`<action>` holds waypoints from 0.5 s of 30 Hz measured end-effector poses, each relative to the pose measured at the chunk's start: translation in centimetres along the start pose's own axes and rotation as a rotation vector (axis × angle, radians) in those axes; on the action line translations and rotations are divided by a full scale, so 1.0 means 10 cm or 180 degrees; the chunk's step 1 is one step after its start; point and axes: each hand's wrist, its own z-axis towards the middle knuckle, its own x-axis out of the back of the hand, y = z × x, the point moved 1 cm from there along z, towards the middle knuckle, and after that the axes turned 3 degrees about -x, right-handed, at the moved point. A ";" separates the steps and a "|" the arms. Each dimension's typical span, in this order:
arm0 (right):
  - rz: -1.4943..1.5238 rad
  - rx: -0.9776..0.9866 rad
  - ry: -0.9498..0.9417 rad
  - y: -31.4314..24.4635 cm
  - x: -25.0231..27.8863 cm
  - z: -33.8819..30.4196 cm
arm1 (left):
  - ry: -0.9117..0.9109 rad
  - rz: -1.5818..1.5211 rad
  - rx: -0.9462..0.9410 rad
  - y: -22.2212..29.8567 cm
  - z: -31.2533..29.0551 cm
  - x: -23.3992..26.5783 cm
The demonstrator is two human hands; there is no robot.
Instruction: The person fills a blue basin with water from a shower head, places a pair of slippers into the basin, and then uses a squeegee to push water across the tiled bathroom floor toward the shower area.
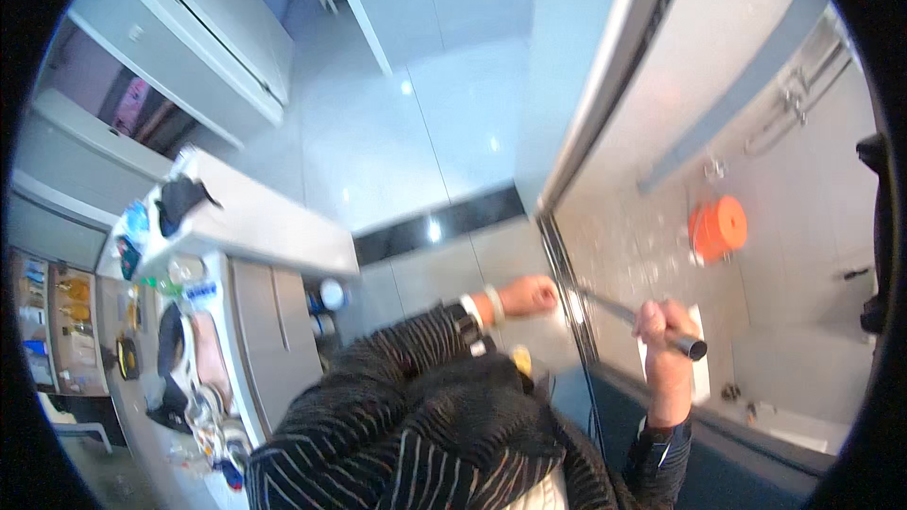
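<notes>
My right hand (666, 323) is wrapped round a grey metal pole (616, 310) near its round open end, which points toward the lower right. The pole slants away to the upper left and reaches the dark track of the shower doorway; its far end is hard to make out. My left hand (531, 295) hovers just left of that track, curled into a loose fist, with nothing visible in it. A small gap separates it from the pole. A pale band circles the left wrist.
An orange bucket (718, 229) stands on the wet shower floor at right, below a wall-mounted tap (795, 99). The cluttered white counter (248, 349) lies at left. A dark threshold (444, 231) crosses the tiled floor ahead, beside the glass partition's frame (605, 85).
</notes>
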 end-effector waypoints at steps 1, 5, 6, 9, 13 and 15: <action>-0.0148 -0.0145 0.0056 0.03 -0.15 0.08 | -0.0018 -0.0444 0.0038 0.26 -0.03 0.16; 0.0119 -0.0656 0.0445 0.14 -0.72 0.38 | -0.0024 0.0104 -0.0781 1.37 -0.21 0.79; -0.0057 -0.0500 0.0476 0.13 -0.80 0.40 | -0.0085 0.0236 -0.1136 1.61 -0.25 0.92; 0.0383 -0.0477 0.0436 0.07 -1.15 0.45 | -0.0200 0.0464 -0.2165 2.20 -0.38 1.10; 0.0916 -0.0633 0.0147 -0.01 -1.46 0.27 | -0.0841 0.0316 -0.2286 2.56 -0.50 1.13; 0.1135 -0.0842 0.0109 0.00 -1.60 0.20 | -0.0810 0.0211 -0.2450 2.60 -0.51 1.12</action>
